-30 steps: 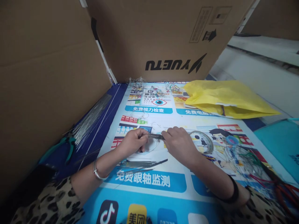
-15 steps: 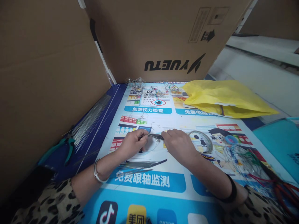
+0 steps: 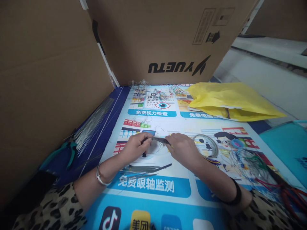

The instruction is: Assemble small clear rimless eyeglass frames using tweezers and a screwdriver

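My right hand [image 3: 183,148] is closed around slim dark pliers [image 3: 160,139], whose narrow nose points left; their handles are hidden in my palm. The tip meets the fingers of my left hand [image 3: 137,145], which pinch a thin wire loop [image 3: 157,151]. The loop hangs below the tool, faint against the printed sheet, and its held end is hidden. Just below my hands lies a bundle of short dark wire pieces [image 3: 148,171]. Right of my right hand sits a roll of clear tape [image 3: 216,148].
Long straight wires [image 3: 93,123] and teal-handled pliers [image 3: 70,153] lie at the left. Tangled wire pieces [image 3: 159,93] are at the back. A yellow bag [image 3: 230,95] lies back right, coloured wires [image 3: 256,166] nearer. Cardboard walls [image 3: 153,35] stand behind and left.
My right hand has turned slightly, so the pliers slope more steeply down to the right. My left hand has barely moved and keeps its pinch.
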The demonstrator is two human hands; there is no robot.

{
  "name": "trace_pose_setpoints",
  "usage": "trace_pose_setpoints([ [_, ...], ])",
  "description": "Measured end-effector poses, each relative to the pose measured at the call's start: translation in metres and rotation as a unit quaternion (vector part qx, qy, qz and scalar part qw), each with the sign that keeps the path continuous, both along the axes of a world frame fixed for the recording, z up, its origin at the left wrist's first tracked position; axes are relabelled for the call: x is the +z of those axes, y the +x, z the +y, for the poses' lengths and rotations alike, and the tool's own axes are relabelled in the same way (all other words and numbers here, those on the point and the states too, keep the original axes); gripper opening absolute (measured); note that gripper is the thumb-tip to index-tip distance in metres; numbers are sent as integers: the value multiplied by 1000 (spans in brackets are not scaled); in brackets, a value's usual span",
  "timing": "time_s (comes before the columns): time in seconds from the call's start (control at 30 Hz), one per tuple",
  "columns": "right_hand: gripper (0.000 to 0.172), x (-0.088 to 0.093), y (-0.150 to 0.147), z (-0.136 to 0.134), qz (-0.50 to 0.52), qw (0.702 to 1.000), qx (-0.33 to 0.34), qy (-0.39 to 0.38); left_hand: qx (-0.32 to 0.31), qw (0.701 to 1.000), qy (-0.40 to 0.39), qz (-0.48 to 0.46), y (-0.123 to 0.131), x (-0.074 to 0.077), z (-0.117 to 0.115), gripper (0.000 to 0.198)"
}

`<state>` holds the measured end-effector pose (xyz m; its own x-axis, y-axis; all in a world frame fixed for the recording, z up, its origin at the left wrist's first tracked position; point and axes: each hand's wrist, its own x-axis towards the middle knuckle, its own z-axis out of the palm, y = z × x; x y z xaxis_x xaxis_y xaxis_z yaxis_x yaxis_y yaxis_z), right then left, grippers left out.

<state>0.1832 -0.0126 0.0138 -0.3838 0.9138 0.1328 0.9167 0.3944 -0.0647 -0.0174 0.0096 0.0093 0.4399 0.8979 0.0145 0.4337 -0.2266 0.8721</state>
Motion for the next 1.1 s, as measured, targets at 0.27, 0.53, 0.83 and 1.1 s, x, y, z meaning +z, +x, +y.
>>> trace_pose_setpoints([
  [0.27, 17, -4, 2, 3, -2, 999, 7, 49, -7, 1000, -15, -14, 0, 1, 1, 13],
  [0.53, 14, -4, 6, 5, 4, 998, 32, 44, -26, 998, 27, 40, 0, 5, 1, 14],
  [0.83, 19, -3, 15, 11, 25, 996, 85, 9, -58, 997, -42, 5, -2, 0, 3, 14],
  [1.1, 18, -5, 19, 14, 35, 994, 104, -11, -68, 994, -84, -15, -3, -3, 5, 17],
])
